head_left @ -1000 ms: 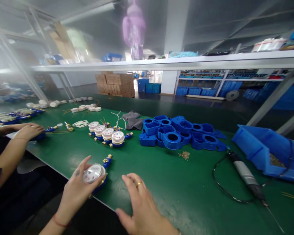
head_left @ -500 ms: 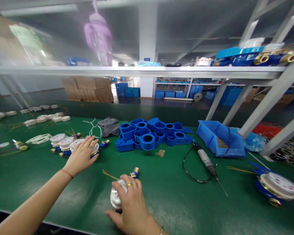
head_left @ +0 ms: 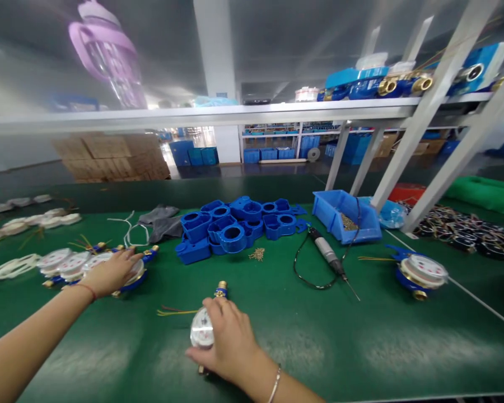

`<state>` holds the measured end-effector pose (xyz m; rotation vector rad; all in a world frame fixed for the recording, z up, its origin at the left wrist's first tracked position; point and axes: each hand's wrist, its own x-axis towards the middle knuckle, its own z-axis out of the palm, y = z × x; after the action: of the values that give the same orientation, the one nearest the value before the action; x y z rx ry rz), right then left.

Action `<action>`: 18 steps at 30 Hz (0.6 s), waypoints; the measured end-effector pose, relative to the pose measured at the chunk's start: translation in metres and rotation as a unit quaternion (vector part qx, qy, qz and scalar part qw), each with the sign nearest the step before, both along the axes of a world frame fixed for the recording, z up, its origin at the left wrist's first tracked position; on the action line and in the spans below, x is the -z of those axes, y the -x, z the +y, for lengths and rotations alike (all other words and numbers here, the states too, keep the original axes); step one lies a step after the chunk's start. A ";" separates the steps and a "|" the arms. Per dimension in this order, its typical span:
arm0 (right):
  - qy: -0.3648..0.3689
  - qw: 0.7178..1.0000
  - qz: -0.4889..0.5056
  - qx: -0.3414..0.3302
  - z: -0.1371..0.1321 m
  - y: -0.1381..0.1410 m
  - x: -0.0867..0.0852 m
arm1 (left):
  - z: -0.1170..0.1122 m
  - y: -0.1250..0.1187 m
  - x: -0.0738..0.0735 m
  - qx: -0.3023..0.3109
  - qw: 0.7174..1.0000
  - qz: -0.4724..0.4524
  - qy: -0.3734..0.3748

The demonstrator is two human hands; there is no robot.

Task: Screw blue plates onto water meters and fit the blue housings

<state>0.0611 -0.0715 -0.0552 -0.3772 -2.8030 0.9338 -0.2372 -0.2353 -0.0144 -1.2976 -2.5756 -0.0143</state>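
On the green bench (head_left: 361,347) you work with both hands among water meters. Behind, towards the far edge, one heap of blue plastic housings (head_left: 231,226) waits unused, about nine as far as can be counted, with one blue bin (head_left: 331,215) of small brass parts to its right. At the left edge a row of four meters (head_left: 67,266) stands, dials up; your left hand (head_left: 109,272) lies over the nearest, fingers loosely curled, grip unclear. Your right hand (head_left: 229,341) has its fingers closed around one water meter (head_left: 202,330) near the front edge, yellow wires trailing left. One more meter (head_left: 420,273) sits towards the right edge. One electric screwdriver (head_left: 327,254) lies idle, so fastening looks undone.
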 end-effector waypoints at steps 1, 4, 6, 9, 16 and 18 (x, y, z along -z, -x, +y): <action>0.000 1.000 0.000 -0.002 0.009 -0.008 -0.004 | -0.002 -0.008 0.002 0.006 1.000 0.003 0.014; 0.000 1.000 -0.015 -0.003 0.042 -0.036 -0.012 | -0.005 -0.042 0.014 0.028 0.999 0.012 0.043; -0.011 1.000 -0.018 0.005 0.064 -0.057 -0.013 | 0.000 -0.075 0.023 0.054 0.998 0.018 0.035; -0.050 0.998 -0.002 0.035 0.090 -0.086 -0.011 | 0.018 -0.133 0.037 0.118 0.990 0.039 -0.072; -0.185 0.972 0.052 0.134 0.103 -0.131 0.001 | 0.069 -0.238 0.056 0.245 0.913 -0.123 -0.302; -0.210 0.965 0.064 0.142 0.101 -0.136 0.004 | 0.079 -0.249 0.062 0.274 0.899 -0.141 -0.312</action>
<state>0.1972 0.0296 -0.0588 -0.6050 -2.6357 0.2825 0.0116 -0.1568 -0.0763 -1.7516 -2.0072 -1.1018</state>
